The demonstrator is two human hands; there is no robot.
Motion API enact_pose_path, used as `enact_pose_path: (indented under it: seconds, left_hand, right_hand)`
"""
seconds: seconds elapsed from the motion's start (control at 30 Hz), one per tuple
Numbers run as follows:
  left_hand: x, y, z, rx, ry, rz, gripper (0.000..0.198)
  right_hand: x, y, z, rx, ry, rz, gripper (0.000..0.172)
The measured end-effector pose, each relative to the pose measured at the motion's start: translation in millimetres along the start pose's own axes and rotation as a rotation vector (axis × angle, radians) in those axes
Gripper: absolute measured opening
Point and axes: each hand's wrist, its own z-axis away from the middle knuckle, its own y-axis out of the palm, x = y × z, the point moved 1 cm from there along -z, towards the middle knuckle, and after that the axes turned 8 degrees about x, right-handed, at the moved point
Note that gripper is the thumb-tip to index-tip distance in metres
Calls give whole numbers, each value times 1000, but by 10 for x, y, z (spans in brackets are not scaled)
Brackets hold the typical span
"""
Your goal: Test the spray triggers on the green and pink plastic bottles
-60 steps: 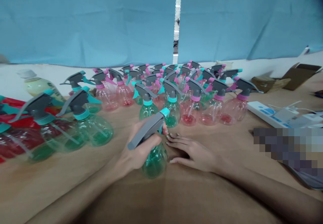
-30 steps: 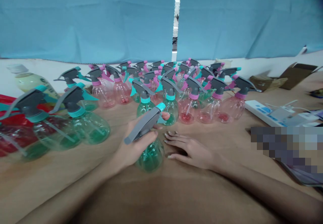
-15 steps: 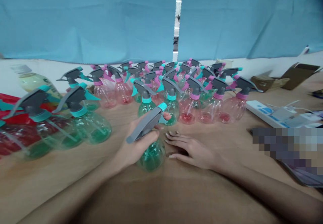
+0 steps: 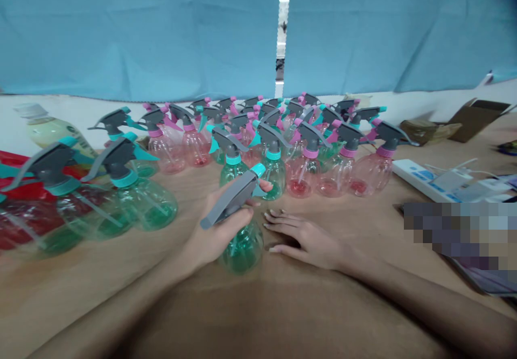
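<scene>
My left hand (image 4: pixel 220 229) is wrapped round the neck of a green spray bottle (image 4: pixel 242 248) with a grey trigger head and turquoise nozzle. That bottle stands upright on the brown table (image 4: pixel 258 310), its nozzle pointing away to the right. The collar is hidden behind my fingers. My right hand (image 4: pixel 305 237) rests palm down just right of the bottle, fingers stretched out and apart from it. Right behind the held bottle stands another green spray bottle (image 4: pixel 273 173), with a pink spray bottle (image 4: pixel 300 173) beside it.
Several pink and green spray bottles fill the back. More green spray bottles (image 4: pixel 147 202) stand at left, near a red bag (image 4: pixel 16 159) and a white-capped bottle (image 4: pixel 52 130). At right are a power strip (image 4: pixel 420 178), a cardboard box (image 4: pixel 479 119) and a partly pixelated dark flat object (image 4: pixel 480 278).
Hardly anything differs. The whole view has shifted very slightly; both hands and the held spray bottle keep their places.
</scene>
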Motion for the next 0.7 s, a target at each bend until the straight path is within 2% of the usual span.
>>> enact_pose_path:
  seconds: [0.4, 0.7]
  left_hand:
    - [7, -1, -10, -22, 24, -24, 23]
    - [51, -11, 2, -48, 13, -20, 27]
  right_hand:
    - [-19, 9, 1, 20, 0, 12, 56]
    - [2, -2, 6, 4, 6, -3, 56]
